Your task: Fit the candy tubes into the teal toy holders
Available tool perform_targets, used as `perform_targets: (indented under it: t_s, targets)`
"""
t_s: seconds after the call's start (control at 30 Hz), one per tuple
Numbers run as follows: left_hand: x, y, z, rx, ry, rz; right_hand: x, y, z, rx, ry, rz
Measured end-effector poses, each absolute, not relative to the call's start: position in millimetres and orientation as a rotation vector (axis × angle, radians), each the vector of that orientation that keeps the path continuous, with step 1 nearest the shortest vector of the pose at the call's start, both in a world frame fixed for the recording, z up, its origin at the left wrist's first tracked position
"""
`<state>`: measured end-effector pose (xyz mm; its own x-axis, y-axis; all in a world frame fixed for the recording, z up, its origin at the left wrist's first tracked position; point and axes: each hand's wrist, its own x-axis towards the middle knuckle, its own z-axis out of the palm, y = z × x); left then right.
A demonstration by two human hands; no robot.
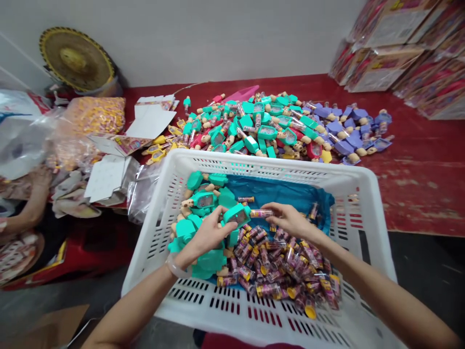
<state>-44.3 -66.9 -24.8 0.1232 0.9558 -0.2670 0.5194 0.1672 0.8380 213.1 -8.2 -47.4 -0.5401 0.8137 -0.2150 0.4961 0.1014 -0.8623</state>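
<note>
My left hand (214,229) is closed around a teal plastic toy piece (237,214) with a clear window in its face. Between the fingertips of my right hand (286,218) is a small clear tube (260,213) with a printed label. The tube's end meets the toy piece's end; whether it is inserted I cannot tell. Both hands are above a white plastic basket (378,232). Under my left hand lie several teal pieces (209,261) with tan knobs. A heap of small labelled tubes with yellow caps (279,266) lies below my right hand on blue plastic sheeting (283,189).
Behind the basket, a pile of teal toy pieces (250,126) and purple ones (348,128) covers part of the red table (410,194). Wrapped boxes (392,68) are stacked at the right. A bag of yellow-pink items (94,116) and another person's arm (32,203) are at the left.
</note>
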Motion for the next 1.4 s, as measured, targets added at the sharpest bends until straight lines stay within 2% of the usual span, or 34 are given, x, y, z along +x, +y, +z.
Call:
perform_targets:
  t_s: [0.23,0.37,0.57,0.67,0.83,0.97,1.2,1.4]
  targets:
    - [-44.0,-66.7,-18.4,1.556,1.391,0.551,225.0,-6.2,-23.9,-1.282,-1.890,1.775]
    - [-42.1,-70.8,-18.7,1.622,1.278,0.463,223.7,-10.9,-17.7,-1.178,-2.080,1.887]
    - [-24.7,-85.6,-36.1,1.529,1.281,0.320,215.2,-25.5,-24.3,-1.321,-2.800,1.170]
    - [-19.9,-88.3,-36.8,1.454,1.277,0.399,214.7,-29.2,-26.2,-1.234,-2.884,1.147]
    - [-27.0,-80.5,-23.5,1.316,1.356,0.466,223.5,-24.4,-19.6,-1.207,-2.579,1.170]
    - [-29.0,-80.5,-15.6,1.480,1.295,0.466,216.4,-31.7,-25.7,-1.187,-2.679,1.148]
    - [-28.7,-83.6,-17.4,1.569,1.329,0.405,201.2,-40.9,-41.7,-1.392,-2.841,0.753]
    - [-22.9,-88.6,-22.3,1.469,1.282,0.326,197.4,-48.5,-46.6,-1.326,-2.967,0.535]
